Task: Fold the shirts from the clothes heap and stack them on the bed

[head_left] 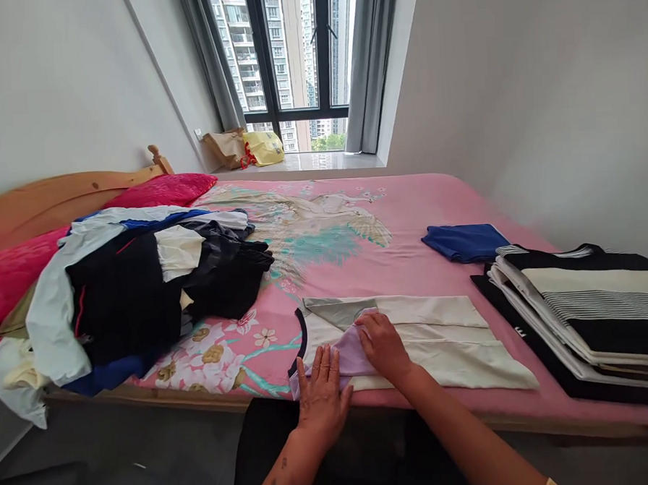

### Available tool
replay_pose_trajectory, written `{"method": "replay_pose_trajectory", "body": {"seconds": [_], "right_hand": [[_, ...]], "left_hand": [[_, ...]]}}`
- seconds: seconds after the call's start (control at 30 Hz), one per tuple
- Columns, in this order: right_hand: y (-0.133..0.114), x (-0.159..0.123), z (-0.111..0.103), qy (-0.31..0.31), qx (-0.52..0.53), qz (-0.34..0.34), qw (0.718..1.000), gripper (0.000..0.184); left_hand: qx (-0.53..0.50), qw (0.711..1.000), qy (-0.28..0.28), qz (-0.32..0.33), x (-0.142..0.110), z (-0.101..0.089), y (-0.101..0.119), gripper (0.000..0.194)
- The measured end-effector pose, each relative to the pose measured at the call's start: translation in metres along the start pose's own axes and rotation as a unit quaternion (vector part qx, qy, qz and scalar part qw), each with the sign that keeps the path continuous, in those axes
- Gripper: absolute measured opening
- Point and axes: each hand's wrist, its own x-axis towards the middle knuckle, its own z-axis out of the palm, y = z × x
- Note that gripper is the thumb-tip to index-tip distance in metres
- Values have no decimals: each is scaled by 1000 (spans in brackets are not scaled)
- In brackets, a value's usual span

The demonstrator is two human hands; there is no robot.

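Observation:
A cream shirt (443, 337) with a dark neckband lies partly folded along the front edge of the bed. A grey sleeve (338, 313) and a lilac sleeve (353, 351) are folded across its body. My left hand (322, 391) rests flat on the lilac sleeve near the neckband, its fingers stretched out. With bent fingers drawn together, my right hand (382, 346) grips the upper edge of the lilac sleeve. The right thumb is hidden beneath the hand.
A loose heap of clothes (125, 289) lies on the left of the pink bed sheet (409, 202), by red pillows (161, 189). Folded clothes (593, 308) are stacked at the right, with a folded blue garment (465, 242) behind. Bags (263, 148) stand on the windowsill.

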Motion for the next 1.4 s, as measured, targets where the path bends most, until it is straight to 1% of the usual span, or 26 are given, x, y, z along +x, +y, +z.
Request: {"method": "replay_pose_trajectory", "body": {"seconds": [0.07, 0.17, 0.23, 0.3, 0.37, 0.47, 0.53, 0.6, 0.77, 0.9, 0.93, 0.97, 1.0, 1.07, 1.1, 1.17, 1.23, 1.3, 1.33, 1.4], "right_hand": [[-7, -9, 14, -46, -39, -14, 998, 24], [-2, -19, 30, -117, -115, 16, 986, 42], [4, -19, 33, -168, -154, 54, 972, 51], [6, -16, 32, -205, -178, 83, 959, 54], [4, -13, 29, -207, -201, 92, 953, 55], [0, -13, 27, -202, -221, 84, 950, 54], [1, -16, 28, -216, -218, 80, 948, 55], [4, -20, 30, -224, -211, 86, 948, 55], [6, -26, 33, -185, -207, 100, 955, 58], [6, -27, 29, -203, -178, 96, 958, 59], [7, -27, 25, -193, -163, 95, 963, 58], [9, -28, 21, -169, -146, 95, 970, 56], [12, -30, 15, -133, -127, 94, 978, 54], [22, -40, -2, -26, -88, 94, 991, 50], [31, -47, -12, 35, -70, 98, 992, 48], [53, -68, -36, 146, -51, 119, 981, 45], [80, -96, -61, 232, -68, 160, 957, 44], [109, -125, -84, 282, -104, 206, 931, 44], [123, -138, -93, 294, -119, 230, 920, 44], [146, -158, -109, 299, -129, 272, 905, 45]], "left_hand": [[7, 1000, -8, -3, -9, 4, -1, 64], [15, 1000, -9, -3, -24, 6, -4, 66], [21, 1000, -2, -8, -35, 4, -8, 66], [30, 999, 11, -26, -45, 0, -15, 64], [36, 998, 30, -52, -54, -4, -26, 58], [37, 992, 64, -100, -63, -8, -44, 49], [33, 988, 80, -125, -63, -10, -54, 45], [25, 987, 85, -136, -59, -12, -59, 43], [8, 989, 58, -134, -38, -18, -53, 45], [8, 986, 21, -166, -28, -12, -49, 48], [4, 985, 13, -174, -28, -10, -50, 50], [-3, 984, 8, -180, -28, -9, -52, 52], [-12, 983, 8, -184, -29, -8, -54, 54], [-38, 982, 17, -182, -32, -9, -56, 54], [-52, 983, 27, -176, -32, -10, -56, 52], [-81, 983, 52, -155, -29, -11, -54, 45], [-111, 984, 71, -122, -21, -10, -47, 40], [-141, 984, 73, -77, -6, -7, -35, 37], [-154, 984, 69, -51, 3, -5, -27, 35], [-173, 984, 49, 5, 22, 0, -7, 33]]}}
